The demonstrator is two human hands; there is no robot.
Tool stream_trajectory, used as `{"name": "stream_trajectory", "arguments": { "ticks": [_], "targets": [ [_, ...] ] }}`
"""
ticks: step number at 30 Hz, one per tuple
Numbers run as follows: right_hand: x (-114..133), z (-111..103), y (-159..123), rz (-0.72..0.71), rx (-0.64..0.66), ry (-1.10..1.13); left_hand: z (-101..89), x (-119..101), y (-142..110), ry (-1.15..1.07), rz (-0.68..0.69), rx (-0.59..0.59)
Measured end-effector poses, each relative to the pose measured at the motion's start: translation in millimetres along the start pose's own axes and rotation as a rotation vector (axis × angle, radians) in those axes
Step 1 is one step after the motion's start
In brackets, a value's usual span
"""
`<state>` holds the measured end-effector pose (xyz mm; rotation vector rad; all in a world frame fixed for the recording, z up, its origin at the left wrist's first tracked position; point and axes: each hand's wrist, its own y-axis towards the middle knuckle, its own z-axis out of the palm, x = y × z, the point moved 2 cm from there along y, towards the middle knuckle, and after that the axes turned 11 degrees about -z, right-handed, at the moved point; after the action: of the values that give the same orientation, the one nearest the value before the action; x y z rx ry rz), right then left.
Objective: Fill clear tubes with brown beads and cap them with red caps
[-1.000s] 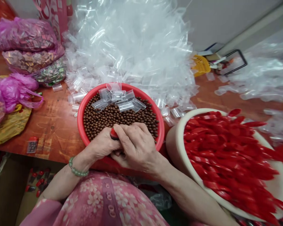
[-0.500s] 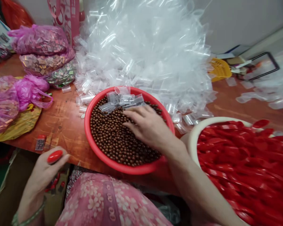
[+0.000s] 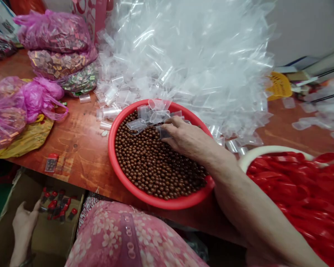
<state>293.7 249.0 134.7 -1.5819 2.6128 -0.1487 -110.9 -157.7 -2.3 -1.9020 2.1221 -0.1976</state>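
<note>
My right hand (image 3: pixel 185 141) is in the red basin (image 3: pixel 115 174), low over the brown balls (image 3: pixel 153 163). Its thumb and fingers close round a clear plastic tube (image 3: pixel 163 132). More empty clear tubes (image 3: pixel 139 125) lie on the balls at the far side of the basin. Down at the lower left, my left hand (image 3: pixel 25 222) is inside the cardboard box (image 3: pixel 50 237), thumb and fingers apart, holding nothing visible. Close to its fingertips lie several small red-capped containers (image 3: pixel 58 205). Another red-capped container (image 3: pixel 51 163), with balls inside, rests on the table's front edge.
A large heap of clear plastic pieces (image 3: pixel 183 55) rises behind the basin. At the right stands a cream tub (image 3: pixel 260 150) of red plastic pieces (image 3: pixel 303 196). Pink bags (image 3: pixel 55 33) of small packets fill the left side. A yellow basket (image 3: pixel 280 87) sits farther back.
My left hand has gone down into the box, and the red-capped piece it held is no longer in it. My right hand has taken hold of a clear tube.
</note>
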Motion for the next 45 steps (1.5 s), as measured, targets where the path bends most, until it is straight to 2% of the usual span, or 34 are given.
{"name": "stream_trajectory", "arguments": {
  "ticks": [2, 3, 6, 8, 10, 13, 15, 16, 21, 24, 26, 29, 32, 37, 41, 43, 45],
  "targets": [
    [3.7, -2.0, -3.6, -0.057, 0.007, -0.065, -9.7, -34.5, -18.8, -0.176, -0.005, -0.015],
    [6.6, -3.5, -5.7, -0.08, 0.017, -0.096, -15.4, -54.7, -30.9, -0.307, 0.07, -0.04],
    [20.2, -6.5, -9.0, -0.082, 0.126, -0.156, -32.3, -116.3, -75.7, -0.563, 0.411, -0.196],
    [33.2, -5.2, -6.7, -0.088, 0.233, -0.134, -38.7, -154.1, -109.0, -0.681, 0.622, -0.244],
    [46.0, -0.7, -1.6, -0.136, 0.29, -0.078, -39.6, -189.3, -143.1, -0.755, 0.896, -0.212],
    [54.0, 10.2, 5.1, -0.178, 0.265, 0.002, -30.4, -232.1, -187.7, -0.738, 1.261, -0.057],
    [50.0, 18.9, 6.3, -0.177, 0.228, 0.094, -20.1, -252.0, -209.5, -0.61, 1.42, -0.001],
    [46.2, 23.0, 6.0, -0.184, 0.2, 0.17, -14.9, -259.1, -217.1, -0.535, 1.456, -0.003],
    [27.6, 34.4, 1.1, -0.247, -0.097, 0.745, -1.4, -273.9, -230.6, -0.282, 1.413, -0.093],
    [24.1, 34.4, -2.6, -0.188, -0.204, 1.058, -3.8, -276.4, -230.3, -0.238, 1.428, -0.085],
    [24.6, 31.2, -5.2, -0.131, -0.242, 1.188, -7.6, -279.5, -229.0, -0.253, 1.433, -0.045],
    [26.5, 23.2, -9.2, -0.118, -0.273, 1.25, -13.7, -287.8, -226.9, -0.354, 1.445, 0.102],
    [26.9, 15.6, -13.1, -0.115, -0.27, 1.293, -18.0, -299.2, -225.2, -0.469, 1.438, 0.331],
    [27.5, 6.6, -17.4, -0.134, -0.265, 1.396, -19.1, -315.8, -224.0, -0.6, 1.284, 0.656],
    [30.5, -0.9, -18.0, -0.217, -0.311, 1.444, -14.8, -323.1, -225.7, -0.689, 1.151, 0.986],
    [32.0, -4.2, -18.7, -0.272, -0.345, 1.389, -13.1, -325.3, -226.4, -0.706, 1.139, 1.062],
    [32.9, -5.2, -19.9, -0.283, -0.363, 1.335, -12.6, -326.7, -226.8, -0.717, 1.161, 1.078]
  ]
}}
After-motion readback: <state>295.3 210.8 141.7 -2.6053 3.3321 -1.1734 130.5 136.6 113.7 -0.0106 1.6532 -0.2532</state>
